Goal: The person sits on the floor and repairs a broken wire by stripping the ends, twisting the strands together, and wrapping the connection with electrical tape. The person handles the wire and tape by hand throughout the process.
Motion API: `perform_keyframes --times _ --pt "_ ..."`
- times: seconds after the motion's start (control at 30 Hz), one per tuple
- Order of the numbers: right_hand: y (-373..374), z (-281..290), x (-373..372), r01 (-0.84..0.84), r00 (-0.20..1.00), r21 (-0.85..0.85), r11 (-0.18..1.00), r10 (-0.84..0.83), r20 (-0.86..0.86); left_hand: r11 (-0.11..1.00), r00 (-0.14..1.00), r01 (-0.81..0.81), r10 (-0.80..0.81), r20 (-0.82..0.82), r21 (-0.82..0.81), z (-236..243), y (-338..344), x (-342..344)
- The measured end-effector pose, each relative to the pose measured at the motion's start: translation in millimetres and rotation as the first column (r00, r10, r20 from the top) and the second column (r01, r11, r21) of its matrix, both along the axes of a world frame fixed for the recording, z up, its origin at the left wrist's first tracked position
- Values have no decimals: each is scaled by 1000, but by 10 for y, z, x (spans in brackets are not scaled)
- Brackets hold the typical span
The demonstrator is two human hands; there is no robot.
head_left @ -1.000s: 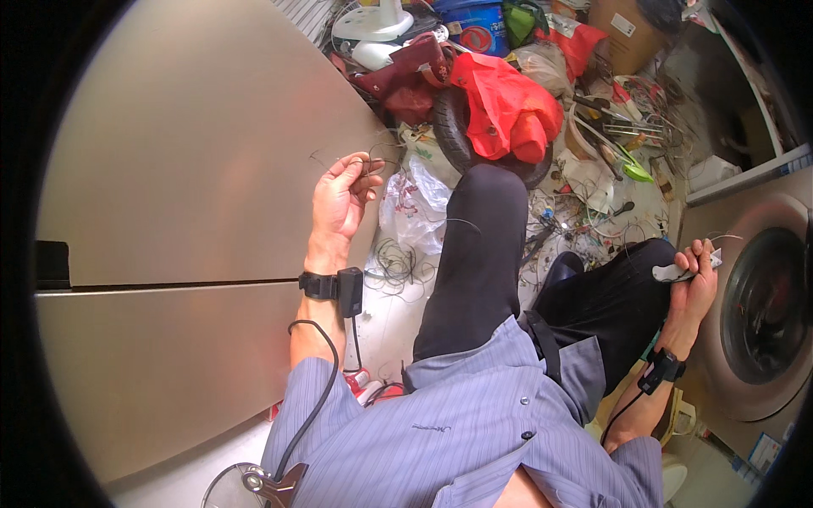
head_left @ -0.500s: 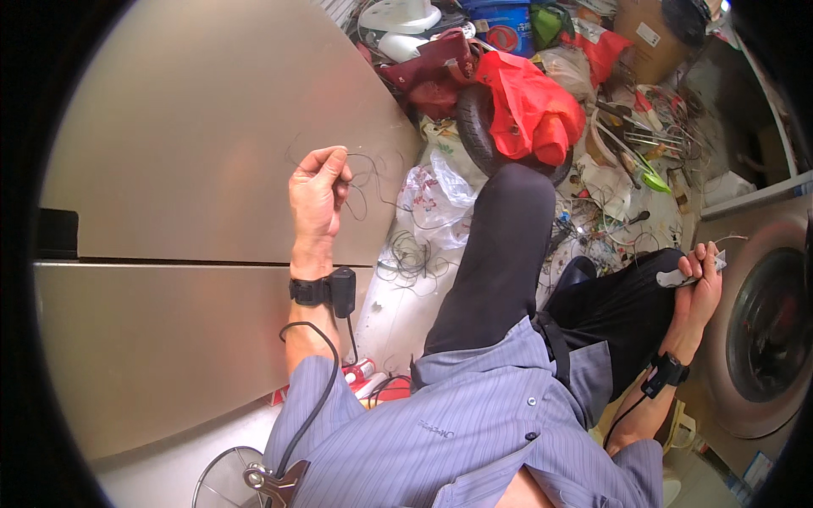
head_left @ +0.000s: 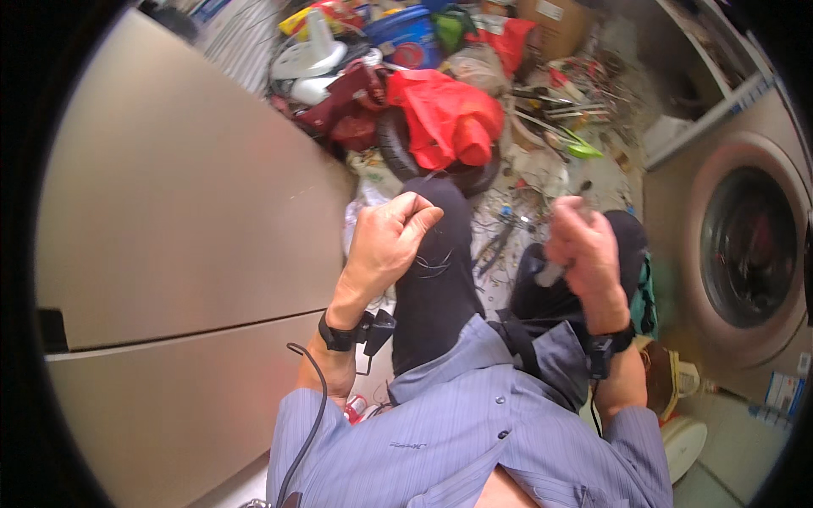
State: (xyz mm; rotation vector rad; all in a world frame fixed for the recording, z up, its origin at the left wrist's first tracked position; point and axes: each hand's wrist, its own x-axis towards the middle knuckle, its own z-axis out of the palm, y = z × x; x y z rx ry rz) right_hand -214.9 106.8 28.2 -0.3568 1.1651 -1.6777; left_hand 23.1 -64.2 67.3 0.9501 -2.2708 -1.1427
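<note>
My left hand [head_left: 385, 241] is closed in a pinch above my left knee. A thin dark wire [head_left: 434, 266] hangs in loose loops by its fingers, over the dark trouser leg. Over my other leg, my right hand [head_left: 586, 247] is closed around a light grey tool [head_left: 550, 273] with a flat handle. Motion blurs this hand, and the fingers cover most of the tool, so its exact kind cannot be made out. The two hands are apart.
A beige cabinet-like appliance [head_left: 195, 203] fills the left side. A front-loading washing machine [head_left: 749, 245] stands at the right. Ahead lie a tyre [head_left: 394, 144], a red bag [head_left: 445, 118], a blue bucket [head_left: 406, 38] and scattered wire scraps. Pliers [head_left: 495, 245] lie between my legs.
My left hand has come away from the beige appliance to above my knee with the wire. My right hand has moved inward from the washing machine, still gripping the grey tool. The view has shifted right.
</note>
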Motion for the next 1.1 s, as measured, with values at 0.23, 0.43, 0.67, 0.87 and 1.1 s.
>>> perform_keyframes --times 0.23,0.43,0.67,0.87,1.1 --pt "-116 111 349 -127 990 45 991 123 73 891 961 275 -265 79 -361 -155 459 -553" --pt "-37 -28 274 -142 987 17 990 140 81 880 934 357 -342 101 -314 -257 547 -575" --pt "-35 -141 279 -58 998 -17 998 59 34 930 927 363 -354 -126 55 -298 520 -516" --pt "-27 -168 265 -42 998 -37 998 44 53 898 973 213 -160 -165 384 -326 480 -456" --pt "-79 -121 247 23 998 -44 999 -21 52 801 951 186 -2 -309 569 -173 290 -210"
